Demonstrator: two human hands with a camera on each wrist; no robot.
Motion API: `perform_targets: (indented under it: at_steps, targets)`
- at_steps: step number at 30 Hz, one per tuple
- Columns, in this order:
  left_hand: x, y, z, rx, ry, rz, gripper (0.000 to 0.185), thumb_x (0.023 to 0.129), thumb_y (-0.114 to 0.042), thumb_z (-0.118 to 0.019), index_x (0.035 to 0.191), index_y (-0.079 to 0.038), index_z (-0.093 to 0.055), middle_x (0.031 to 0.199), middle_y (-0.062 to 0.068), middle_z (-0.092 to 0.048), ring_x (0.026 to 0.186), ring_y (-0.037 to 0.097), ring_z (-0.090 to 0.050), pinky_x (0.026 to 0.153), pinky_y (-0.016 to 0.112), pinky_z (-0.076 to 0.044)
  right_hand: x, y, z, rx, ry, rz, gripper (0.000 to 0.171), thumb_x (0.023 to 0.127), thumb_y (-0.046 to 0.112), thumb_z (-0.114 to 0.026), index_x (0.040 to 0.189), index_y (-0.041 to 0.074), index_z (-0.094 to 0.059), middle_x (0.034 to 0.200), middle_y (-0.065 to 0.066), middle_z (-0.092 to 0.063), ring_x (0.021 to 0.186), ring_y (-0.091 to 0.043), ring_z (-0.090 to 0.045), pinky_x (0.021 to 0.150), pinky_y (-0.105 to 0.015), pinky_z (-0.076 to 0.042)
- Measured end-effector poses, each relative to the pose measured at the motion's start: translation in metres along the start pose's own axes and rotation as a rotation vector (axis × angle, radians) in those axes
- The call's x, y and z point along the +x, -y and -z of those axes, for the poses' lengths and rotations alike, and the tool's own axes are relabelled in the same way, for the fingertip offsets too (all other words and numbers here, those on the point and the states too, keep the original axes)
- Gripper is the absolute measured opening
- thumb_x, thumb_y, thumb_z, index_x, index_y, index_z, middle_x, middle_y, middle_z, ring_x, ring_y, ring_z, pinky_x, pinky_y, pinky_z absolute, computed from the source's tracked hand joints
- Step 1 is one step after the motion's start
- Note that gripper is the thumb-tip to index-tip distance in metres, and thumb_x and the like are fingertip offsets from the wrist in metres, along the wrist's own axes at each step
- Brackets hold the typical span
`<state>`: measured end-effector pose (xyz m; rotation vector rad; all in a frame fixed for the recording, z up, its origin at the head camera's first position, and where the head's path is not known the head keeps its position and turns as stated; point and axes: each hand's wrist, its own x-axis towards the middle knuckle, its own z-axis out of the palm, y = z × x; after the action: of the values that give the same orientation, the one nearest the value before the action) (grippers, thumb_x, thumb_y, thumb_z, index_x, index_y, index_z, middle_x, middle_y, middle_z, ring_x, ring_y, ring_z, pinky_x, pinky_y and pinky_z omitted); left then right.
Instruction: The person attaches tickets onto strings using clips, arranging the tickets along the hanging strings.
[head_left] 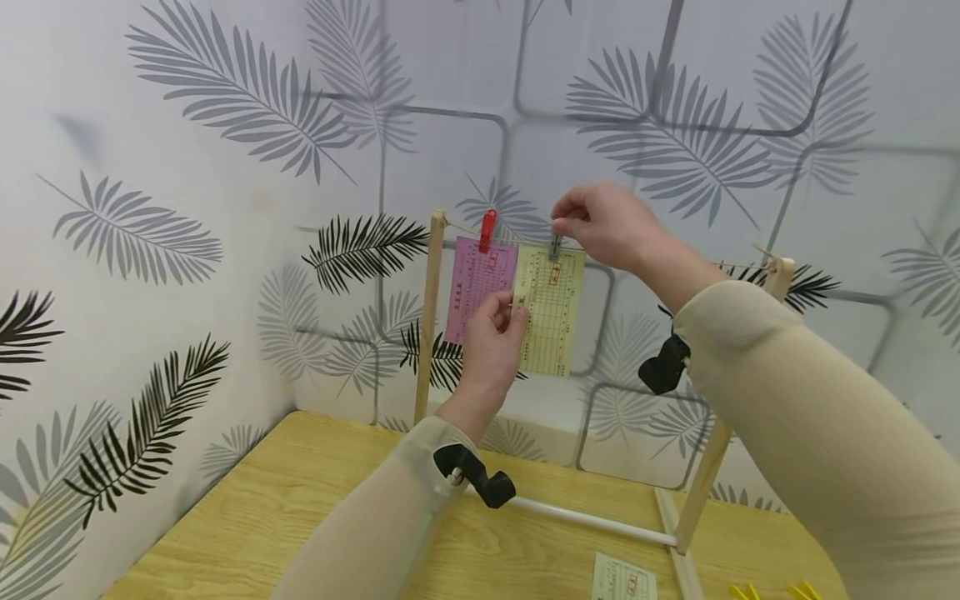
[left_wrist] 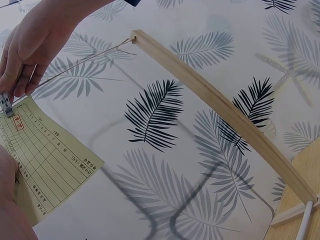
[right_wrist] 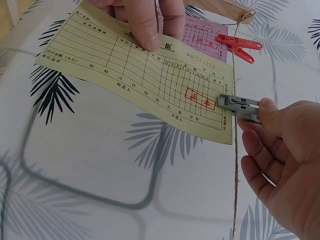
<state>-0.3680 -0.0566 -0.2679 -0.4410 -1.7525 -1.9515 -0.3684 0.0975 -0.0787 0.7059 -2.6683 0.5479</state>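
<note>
So there's a leaf-print wall (head_left: 465, 75) at the back, then a wood-grain table (head_left: 300, 475), and a wooden frame (head_left: 430, 317) standing on it with a thin string (right_wrist: 236, 175) run between its posts. The yellow slip (head_left: 551, 333) hangs down at that string, right between the two hands: left hand (head_left: 491, 342) at its left edge, right hand (head_left: 611, 225) just above its top. A pink slip (head_left: 480, 275) hangs next to it, partly behind the left hand, and another slip (head_left: 624, 581) lies on the table.

Hands-wise, the left one's got the yellow slip pinched, thumb on the printed face. The right one's pinching the grey clip (right_wrist: 240, 106) by its tail, thumb against forefinger, other fingers loosely bent. That clip's nose sits over the slip's top edge by the string. Red clip (head_left: 487, 232) is on the pink slip, and yellow clips (head_left: 745, 592) lie bottom right.
</note>
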Motion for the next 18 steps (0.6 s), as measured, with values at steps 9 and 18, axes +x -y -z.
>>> perform_targets:
  at_steps: [9, 18]
  targets:
    - [-0.0005, 0.0001, 0.0023, 0.005, 0.01, -0.001, 0.022, 0.114, -0.01, -0.063, 0.135, -0.006, -0.067, 0.108, 0.007, -0.07, 0.094, 0.015, -0.062, 0.082, 0.028, -0.053, -0.0004, -0.0022, -0.0009, 0.016, 0.032, 0.001, 0.039, 0.116, 0.022, -0.06, 0.148, -0.001, -0.064, 0.14, -0.02, -0.07, 0.132, -0.036, -0.063, 0.112, -0.055, -0.049]
    - [-0.0014, 0.0003, 0.0015, 0.02, 0.003, 0.02, 0.021, 0.113, -0.011, -0.065, 0.134, -0.009, -0.068, 0.106, 0.005, -0.069, 0.093, 0.016, -0.06, 0.082, 0.028, -0.054, -0.0028, -0.0014, 0.0011, 0.015, 0.031, 0.018, 0.039, 0.116, 0.021, -0.061, 0.147, -0.002, -0.065, 0.14, -0.021, -0.07, 0.133, -0.036, -0.064, 0.113, -0.055, -0.048]
